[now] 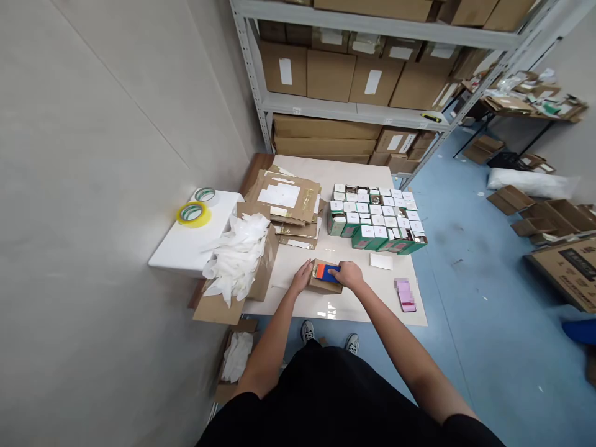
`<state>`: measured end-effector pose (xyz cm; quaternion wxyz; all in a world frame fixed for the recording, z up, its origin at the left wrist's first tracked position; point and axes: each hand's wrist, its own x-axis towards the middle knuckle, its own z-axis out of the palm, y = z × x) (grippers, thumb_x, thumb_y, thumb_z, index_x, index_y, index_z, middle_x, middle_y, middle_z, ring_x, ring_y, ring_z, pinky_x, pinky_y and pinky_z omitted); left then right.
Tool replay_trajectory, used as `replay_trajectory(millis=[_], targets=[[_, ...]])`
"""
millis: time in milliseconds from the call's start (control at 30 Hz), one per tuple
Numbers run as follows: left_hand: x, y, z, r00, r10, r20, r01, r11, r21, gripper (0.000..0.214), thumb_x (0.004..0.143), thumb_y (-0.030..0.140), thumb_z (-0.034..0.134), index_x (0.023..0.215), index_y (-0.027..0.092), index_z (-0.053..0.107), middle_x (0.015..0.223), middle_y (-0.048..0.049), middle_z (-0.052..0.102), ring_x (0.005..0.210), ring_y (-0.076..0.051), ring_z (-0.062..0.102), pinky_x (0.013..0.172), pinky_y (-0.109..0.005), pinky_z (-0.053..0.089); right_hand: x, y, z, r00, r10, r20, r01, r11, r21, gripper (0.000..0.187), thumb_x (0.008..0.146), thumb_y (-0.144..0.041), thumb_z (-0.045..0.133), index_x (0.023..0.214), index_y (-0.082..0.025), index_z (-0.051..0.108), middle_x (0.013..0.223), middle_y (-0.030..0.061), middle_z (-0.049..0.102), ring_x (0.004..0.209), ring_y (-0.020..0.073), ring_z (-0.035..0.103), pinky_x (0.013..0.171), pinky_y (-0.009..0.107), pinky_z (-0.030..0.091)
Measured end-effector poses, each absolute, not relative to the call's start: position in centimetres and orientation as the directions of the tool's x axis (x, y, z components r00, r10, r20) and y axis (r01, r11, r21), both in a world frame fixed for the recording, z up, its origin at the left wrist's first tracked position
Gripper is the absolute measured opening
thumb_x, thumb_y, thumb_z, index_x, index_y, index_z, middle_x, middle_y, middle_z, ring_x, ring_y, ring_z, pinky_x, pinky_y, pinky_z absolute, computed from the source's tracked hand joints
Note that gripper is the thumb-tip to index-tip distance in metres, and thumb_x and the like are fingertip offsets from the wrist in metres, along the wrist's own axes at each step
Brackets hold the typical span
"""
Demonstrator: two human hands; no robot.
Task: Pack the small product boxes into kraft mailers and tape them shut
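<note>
Both arms reach forward and down, coming in toward each other at a small brown box (326, 288) near the front edge of the table (298, 304). The left hand (303, 275) lies along the box's left side with its fingers stretched out, not curled. The right hand (350, 275) is bent and closed on the right end of a blue and orange thing (329, 274) over the box's top.
</note>
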<state>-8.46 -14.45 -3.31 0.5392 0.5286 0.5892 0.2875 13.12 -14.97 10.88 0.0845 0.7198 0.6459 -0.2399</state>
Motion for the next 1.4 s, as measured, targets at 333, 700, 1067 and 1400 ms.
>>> replay_trajectory(millis=[333, 700, 1067, 1400], targets=[[-7.5, -13.3, -5.2, 0.029, 0.922, -0.386, 0.144, 0.378, 0.914, 0.066, 0.106, 0.062, 0.030, 0.157, 0.023, 0.047, 0.162, -0.0060, 0.046, 0.148, -0.021, 0.047, 0.120, -0.035, 0.041, 7.9, -13.2, 11.8, 0.083, 0.912, -0.401, 0.977, -0.153, -0.146, 0.059, 0.090, -0.067, 0.061, 0.116, -0.016, 0.073, 0.114, 0.0218, 0.075, 0.109, 0.0327, 0.072, 0.087, 0.036, 0.053], [5.2, -15.7, -6.3, 0.130, 0.866, -0.482, -0.071, 0.493, 0.867, 0.076, 0.099, 0.071, 0.043, 0.160, 0.025, 0.042, 0.167, -0.0064, 0.038, 0.154, -0.024, 0.037, 0.125, -0.036, 0.033, 19.4, -14.8, 13.3, 0.222, 0.844, -0.488, 0.954, -0.291, -0.069, 0.059, 0.085, -0.064, 0.070, 0.115, -0.014, 0.074, 0.120, 0.0201, 0.074, 0.110, 0.0298, 0.072, 0.084, 0.031, 0.052], [11.4, -16.8, -6.7, 0.176, 0.874, -0.454, 0.181, 0.424, 0.887, 0.071, 0.105, 0.066, 0.029, 0.161, 0.023, 0.040, 0.166, -0.0069, 0.040, 0.152, -0.022, 0.041, 0.124, -0.033, 0.034, 26.9, -17.4, 12.3, 0.220, 0.815, -0.535, 0.941, -0.323, -0.105, 0.062, 0.079, -0.072, 0.074, 0.108, -0.017, 0.075, 0.107, 0.0162, 0.077, 0.095, 0.0280, 0.074, 0.072, 0.029, 0.048], [11.2, -16.6, -5.3, 0.186, 0.880, -0.437, 0.326, 0.364, 0.872, 0.065, 0.106, 0.057, 0.036, 0.158, 0.019, 0.045, 0.163, -0.0081, 0.044, 0.150, -0.027, 0.043, 0.124, -0.037, 0.033, 37.3, -21.8, 11.7, 0.316, 0.822, -0.473, 0.913, -0.399, -0.083, 0.052, 0.084, -0.069, 0.069, 0.098, -0.019, 0.074, 0.108, 0.0148, 0.076, 0.098, 0.0273, 0.071, 0.065, 0.028, 0.042]])
